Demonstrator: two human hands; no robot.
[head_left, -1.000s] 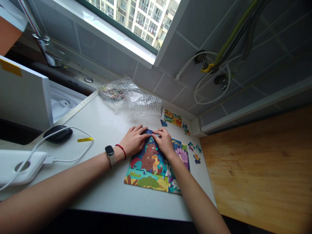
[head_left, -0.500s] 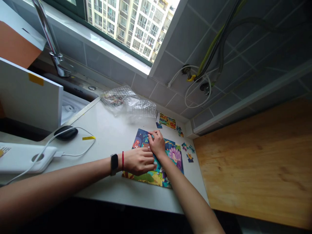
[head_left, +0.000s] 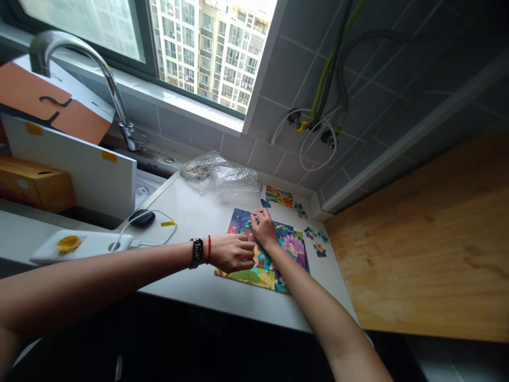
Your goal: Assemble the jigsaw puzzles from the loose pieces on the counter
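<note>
A colourful jigsaw puzzle (head_left: 294, 249) lies on the white countertop, with a purple peacock on its right side. My right hand (head_left: 263, 228) rests on the puzzle's upper middle, fingers bent over the surface and thumb apart, with no piece visible in it. Over the puzzle's left part is my left hand (head_left: 233, 253), back up and fingers curled in; whatever they hold, if anything, is hidden. A black watch (head_left: 198, 252) and a red cord are on the left wrist. Both hands cover part of the picture.
Loose puzzle pieces (head_left: 319, 249) lie to the right, near a small picture card (head_left: 279, 196). Behind is a clear plastic bag (head_left: 234, 178). A black mouse (head_left: 143, 218), a white cable and a white power strip (head_left: 83, 244) are at left, by the sink and faucet (head_left: 126, 127).
The view has shifted left, bringing more of the faucet and boxes into sight. Both hands stay over the puzzle in nearly the same spots, the left still curled.
</note>
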